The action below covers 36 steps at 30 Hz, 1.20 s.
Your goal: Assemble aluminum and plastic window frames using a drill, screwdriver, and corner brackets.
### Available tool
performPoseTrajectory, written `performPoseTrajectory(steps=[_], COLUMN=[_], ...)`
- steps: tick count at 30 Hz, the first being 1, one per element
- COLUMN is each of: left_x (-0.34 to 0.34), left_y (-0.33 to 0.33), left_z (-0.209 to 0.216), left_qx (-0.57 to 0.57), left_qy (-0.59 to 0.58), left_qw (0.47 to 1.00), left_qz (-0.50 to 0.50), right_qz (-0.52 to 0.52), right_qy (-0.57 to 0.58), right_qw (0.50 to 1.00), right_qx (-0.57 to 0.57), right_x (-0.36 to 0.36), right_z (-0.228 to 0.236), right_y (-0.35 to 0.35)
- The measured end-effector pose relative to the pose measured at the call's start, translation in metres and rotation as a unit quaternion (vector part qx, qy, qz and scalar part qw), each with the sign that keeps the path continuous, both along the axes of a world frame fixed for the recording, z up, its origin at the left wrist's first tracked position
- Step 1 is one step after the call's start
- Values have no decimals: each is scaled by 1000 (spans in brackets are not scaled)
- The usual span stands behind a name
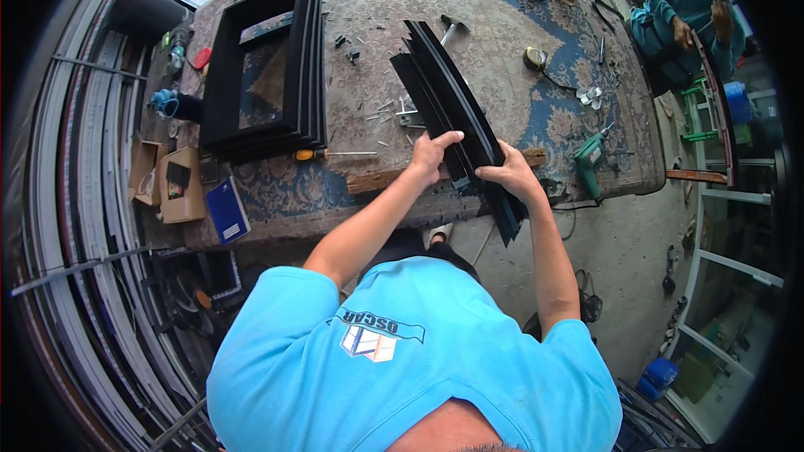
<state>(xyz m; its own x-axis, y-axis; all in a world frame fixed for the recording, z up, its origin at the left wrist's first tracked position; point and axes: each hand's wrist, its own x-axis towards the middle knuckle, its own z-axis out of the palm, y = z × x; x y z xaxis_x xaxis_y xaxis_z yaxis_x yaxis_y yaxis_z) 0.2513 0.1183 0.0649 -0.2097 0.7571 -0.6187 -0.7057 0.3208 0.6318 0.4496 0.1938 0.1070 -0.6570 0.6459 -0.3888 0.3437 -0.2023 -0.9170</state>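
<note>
At the far left of the frame, long pale profiles curved along the rim, and just inside them small cardboard boxes and a blue booklet sat by the lower left corner of the carpet-covered table. Above them, in the upper left, a stack of black rectangular frames lay flat on the carpet, with a screwdriver just below its lower edge. Toward the centre, scattered screws and small metal brackets lay near a wooden strip along the table's near edge. The left hand was closed over the edge of a bundle of black profile strips, thumb on top, fingers wrapped underneath. That bundle ran diagonally from the upper centre down to the lower right, its lower end overhanging the table edge. The right hand gripped the same bundle lower down, fingers curled around it, though how tightly could not quite be made out. Further right lay a tape measure and a green power drill. In the upper right corner another person in teal clothing crouched beside a long dark bar.
</note>
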Motion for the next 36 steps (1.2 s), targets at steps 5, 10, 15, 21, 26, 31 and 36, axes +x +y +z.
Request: performPoseTrajectory(steps=[5, 10, 15, 21, 26, 31, 36], left_x=[-55, -114, -143, -156, -188, -182, -110], left_y=[86, 165, 196, 195, 173, 62, -16], left_z=[-40, -99, -123, -129, -82, 9, 10], left_qx=[9, -30, -39, -57, -80, 129, 207], left_qy=[-9, -61, -42, 113, 195, 586, 696], left_qw=[1000, 997, 998, 987, 934, 789, 583], left_qz=[-4, -35, -14, -98, -287, -131, -364], right_qz=[-14, 5, 49, 48, 36, 151, 299], right_qy=[21, -39, -84, -245, -252, -265, -273], right_qw=[1000, 998, 988, 917, 914, 894, 866], right_qx=[-1, 39, 118, 312, 316, 328, 294], right_x=[-55, -103, -135, -120, -58, -10, -1], right_z=[-21, -64, -94, -90, -41, -1, -14], right_y=[73, 146, 195, 213, 179, 107, 56])
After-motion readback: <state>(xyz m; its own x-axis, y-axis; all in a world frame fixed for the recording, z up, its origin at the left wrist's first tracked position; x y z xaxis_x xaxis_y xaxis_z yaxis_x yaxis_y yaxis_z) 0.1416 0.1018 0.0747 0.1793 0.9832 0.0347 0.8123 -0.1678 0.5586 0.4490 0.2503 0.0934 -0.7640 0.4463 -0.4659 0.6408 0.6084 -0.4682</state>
